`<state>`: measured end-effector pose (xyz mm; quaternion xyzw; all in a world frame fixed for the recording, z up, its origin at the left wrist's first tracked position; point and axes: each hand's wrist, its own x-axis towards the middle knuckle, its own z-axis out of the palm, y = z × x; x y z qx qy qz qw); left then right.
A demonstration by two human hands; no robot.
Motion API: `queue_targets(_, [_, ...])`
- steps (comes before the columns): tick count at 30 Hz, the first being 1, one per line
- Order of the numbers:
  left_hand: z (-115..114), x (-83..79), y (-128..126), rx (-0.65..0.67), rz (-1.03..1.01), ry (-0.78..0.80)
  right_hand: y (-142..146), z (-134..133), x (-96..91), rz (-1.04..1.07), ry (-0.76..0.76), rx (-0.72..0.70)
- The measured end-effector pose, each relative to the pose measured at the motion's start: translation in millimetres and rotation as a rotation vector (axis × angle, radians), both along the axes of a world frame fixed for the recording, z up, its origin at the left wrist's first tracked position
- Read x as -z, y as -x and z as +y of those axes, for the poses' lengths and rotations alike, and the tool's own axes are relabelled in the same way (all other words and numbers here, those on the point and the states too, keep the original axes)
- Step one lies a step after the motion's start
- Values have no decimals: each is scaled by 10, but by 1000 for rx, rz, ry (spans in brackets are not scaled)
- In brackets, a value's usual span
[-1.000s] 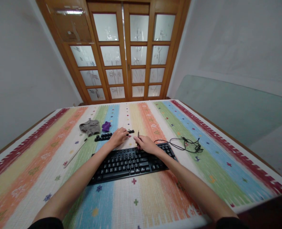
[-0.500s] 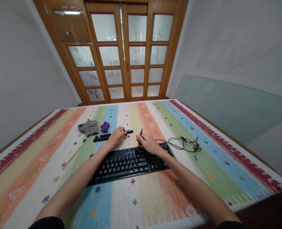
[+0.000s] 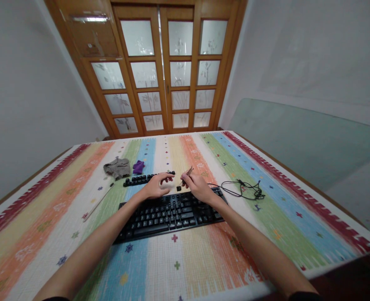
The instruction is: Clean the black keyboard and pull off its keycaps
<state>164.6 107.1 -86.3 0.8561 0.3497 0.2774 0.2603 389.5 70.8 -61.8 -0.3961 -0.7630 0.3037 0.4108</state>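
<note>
A black keyboard (image 3: 163,219) lies across the cloth beneath both my hands, its top row partly bare of keycaps. My right hand (image 3: 197,187), above its upper right part, is closed around a slim dark keycap puller (image 3: 189,171) with thin wire prongs. A single black keycap (image 3: 178,188) is at the wire ends, just beyond the keyboard; I cannot tell if the wires grip it. My left hand (image 3: 158,186) holds nothing, thumb and fingers apart, left of that keycap. Behind it runs a row of loose black keycaps (image 3: 137,179), partly hidden by the hand.
A grey cloth (image 3: 117,168) and a purple cloth (image 3: 138,167) lie at the back left. Near them rests a thin white stick with a dark tip (image 3: 99,202). The coiled keyboard cable (image 3: 244,190) lies to the right on the striped tablecloth (image 3: 185,267).
My left hand has left the row of keycaps and come nearer, its fingers spreading. My right hand has tilted the puller, and a keycap now shows by its wires.
</note>
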Motion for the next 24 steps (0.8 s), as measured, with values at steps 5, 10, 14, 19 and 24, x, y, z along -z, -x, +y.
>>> queue_targets(5, [-224,-66,-145,147,-312,489,-6,-8,-5,28,-15,-6])
queue_targets(10, [-300,-40,-247,72,-383,570,-20,-14,-23,60,35,-13])
queue_targets(14, [-309,1,-289,28,-446,606,-39,-10,1,120,97,-50])
queue_targets(19, [-325,-5,-331,22,-525,630,-73,19,90,224,225,-92])
queue_targets(24, [-307,-33,-320,-27,-485,564,-107,20,111,265,262,-87])
